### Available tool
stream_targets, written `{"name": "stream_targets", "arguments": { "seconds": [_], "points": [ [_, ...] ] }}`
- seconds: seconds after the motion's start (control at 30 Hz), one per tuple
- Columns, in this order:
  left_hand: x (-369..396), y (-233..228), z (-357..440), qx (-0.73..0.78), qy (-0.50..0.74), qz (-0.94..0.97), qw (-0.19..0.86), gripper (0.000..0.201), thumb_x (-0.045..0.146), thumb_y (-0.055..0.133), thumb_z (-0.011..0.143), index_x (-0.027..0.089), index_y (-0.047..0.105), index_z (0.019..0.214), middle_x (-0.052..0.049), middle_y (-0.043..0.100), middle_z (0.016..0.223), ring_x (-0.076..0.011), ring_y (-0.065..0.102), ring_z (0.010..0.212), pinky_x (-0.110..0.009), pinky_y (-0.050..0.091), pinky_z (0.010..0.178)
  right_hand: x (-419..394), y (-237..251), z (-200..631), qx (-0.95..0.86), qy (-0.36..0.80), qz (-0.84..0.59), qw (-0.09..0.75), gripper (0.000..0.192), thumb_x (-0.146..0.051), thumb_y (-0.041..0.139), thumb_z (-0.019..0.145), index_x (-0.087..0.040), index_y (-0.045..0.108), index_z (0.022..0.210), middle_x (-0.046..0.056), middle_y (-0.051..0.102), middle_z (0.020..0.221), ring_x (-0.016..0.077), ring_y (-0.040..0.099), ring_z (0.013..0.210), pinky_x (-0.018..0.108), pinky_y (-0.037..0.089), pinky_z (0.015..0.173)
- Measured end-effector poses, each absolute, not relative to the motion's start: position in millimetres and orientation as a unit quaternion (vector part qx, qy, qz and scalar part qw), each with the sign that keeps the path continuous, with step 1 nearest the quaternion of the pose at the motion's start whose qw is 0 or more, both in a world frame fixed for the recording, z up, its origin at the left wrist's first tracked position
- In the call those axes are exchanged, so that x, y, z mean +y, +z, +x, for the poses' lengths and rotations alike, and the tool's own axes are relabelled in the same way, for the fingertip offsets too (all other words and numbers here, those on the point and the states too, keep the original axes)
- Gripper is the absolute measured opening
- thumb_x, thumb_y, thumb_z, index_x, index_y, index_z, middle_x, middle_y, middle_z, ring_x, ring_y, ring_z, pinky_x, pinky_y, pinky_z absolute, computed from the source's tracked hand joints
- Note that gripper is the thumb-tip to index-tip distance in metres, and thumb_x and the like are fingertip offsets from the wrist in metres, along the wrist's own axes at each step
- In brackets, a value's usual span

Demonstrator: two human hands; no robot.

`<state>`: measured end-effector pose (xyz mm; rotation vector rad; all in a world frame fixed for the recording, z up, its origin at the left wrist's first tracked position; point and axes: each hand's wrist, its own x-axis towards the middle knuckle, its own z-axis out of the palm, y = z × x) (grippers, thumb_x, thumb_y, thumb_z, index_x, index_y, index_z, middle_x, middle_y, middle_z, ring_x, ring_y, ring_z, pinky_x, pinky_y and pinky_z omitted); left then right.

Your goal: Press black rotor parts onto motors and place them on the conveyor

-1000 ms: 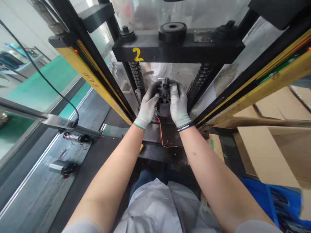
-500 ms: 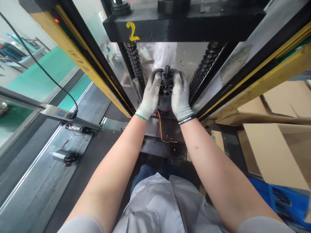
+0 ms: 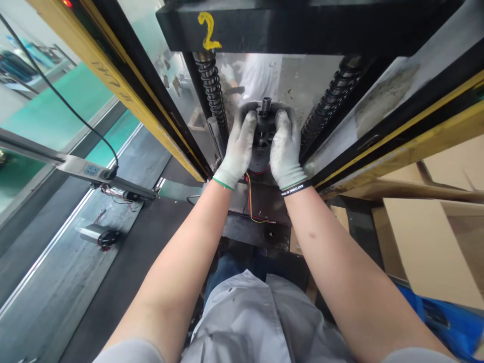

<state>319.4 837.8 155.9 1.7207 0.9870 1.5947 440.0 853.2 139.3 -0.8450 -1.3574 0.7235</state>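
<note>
Both gloved hands reach under the press, one on each side of an upright motor (image 3: 260, 160). My left hand (image 3: 242, 143) is closed on the left side of a dark round metal part with a rim (image 3: 283, 105), thumb toward the middle. On the opposite side my right hand (image 3: 284, 143) grips the same part, fingers hidden behind it. Between my thumbs, a black collar (image 3: 265, 122) with a threaded stud (image 3: 266, 105) stands above the motor. Red, yellow and black wires (image 3: 249, 196) trail from the motor's base toward the front edge.
A black press plate (image 3: 287, 30) marked 2 spans overhead, with spring-wrapped posts (image 3: 214, 88) at both sides. Yellow guards (image 3: 151, 111) flank the opening. Another motor (image 3: 99, 235) lies on the conveyor at left. Cardboard boxes (image 3: 427, 242) and a blue bin (image 3: 449, 322) are at right.
The round part's rim now shows more fully behind my hands, which remain around it. My view has shifted slightly closer to the press; the motor stays upright.
</note>
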Motion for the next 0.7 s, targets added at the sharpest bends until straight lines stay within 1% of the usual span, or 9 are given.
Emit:
{"name": "stream_targets", "arguments": {
  "seconds": [0.1,0.27,0.33,0.43,0.53,0.6,0.67,0.7],
  "points": [
    [841,152,321,0.364,0.608,0.640,0.298,0.057,0.073,0.038,0.103,0.028,0.059,0.130,-0.006,0.066,0.141,-0.0252,0.060,0.137,-0.043,0.042,0.126,856,136,440,-0.606,0.282,-0.384,0.637,0.048,-0.059,0.030,0.111,-0.025,0.060,0.126,0.009,0.064,0.129,0.0290,0.057,0.135,0.055,0.042,0.123],
    [847,146,323,0.388,0.616,0.626,0.280,0.051,0.067,0.036,0.106,0.031,0.059,0.133,-0.006,0.064,0.144,-0.0269,0.057,0.142,-0.045,0.040,0.128,854,133,437,-0.612,0.220,-0.406,0.642,0.046,-0.054,0.027,0.112,-0.026,0.059,0.129,0.009,0.064,0.129,0.0278,0.060,0.131,0.054,0.046,0.119],
    [846,146,324,0.398,0.616,0.621,0.276,0.048,0.065,0.035,0.107,0.031,0.059,0.133,-0.006,0.064,0.144,-0.0262,0.057,0.141,-0.044,0.041,0.128,850,134,432,-0.601,0.210,-0.419,0.648,0.042,-0.051,0.028,0.112,-0.027,0.059,0.127,0.009,0.065,0.129,0.0269,0.061,0.129,0.052,0.047,0.118],
    [846,144,325,0.404,0.617,0.617,0.276,0.047,0.061,0.034,0.108,0.031,0.057,0.134,-0.007,0.064,0.144,-0.0249,0.058,0.140,-0.042,0.042,0.127,848,134,426,-0.575,0.216,-0.418,0.670,0.033,-0.045,0.033,0.111,-0.029,0.060,0.119,0.007,0.067,0.124,0.0250,0.064,0.123,0.048,0.049,0.117],
    [849,143,328,0.410,0.617,0.615,0.271,0.050,0.059,0.028,0.110,0.028,0.054,0.138,-0.009,0.062,0.145,-0.0241,0.057,0.142,-0.042,0.040,0.128,853,133,426,-0.554,0.227,-0.409,0.689,0.028,-0.040,0.037,0.109,-0.028,0.062,0.114,0.007,0.068,0.121,0.0248,0.065,0.121,0.049,0.049,0.117],
    [851,144,331,0.408,0.620,0.618,0.261,0.054,0.058,0.026,0.110,0.023,0.051,0.142,-0.012,0.060,0.148,-0.0245,0.055,0.146,-0.044,0.039,0.130,853,137,429,-0.548,0.245,-0.405,0.690,0.027,-0.037,0.040,0.107,-0.026,0.064,0.114,0.008,0.069,0.122,0.0259,0.065,0.122,0.052,0.049,0.118],
    [844,147,330,0.403,0.627,0.619,0.249,0.060,0.058,0.024,0.111,0.018,0.047,0.148,-0.016,0.055,0.155,-0.0259,0.049,0.152,-0.045,0.035,0.132,839,149,431,-0.546,0.267,-0.394,0.689,0.030,-0.034,0.043,0.104,-0.025,0.066,0.122,0.008,0.068,0.132,0.0271,0.063,0.130,0.055,0.045,0.123],
    [835,147,328,0.402,0.634,0.615,0.242,0.062,0.057,0.023,0.111,0.016,0.044,0.151,-0.017,0.052,0.159,-0.0266,0.045,0.155,-0.046,0.033,0.133,825,157,429,-0.544,0.267,-0.392,0.692,0.033,-0.033,0.044,0.104,-0.026,0.066,0.129,0.007,0.065,0.141,0.0275,0.059,0.138,0.056,0.040,0.127]
  ]
}}
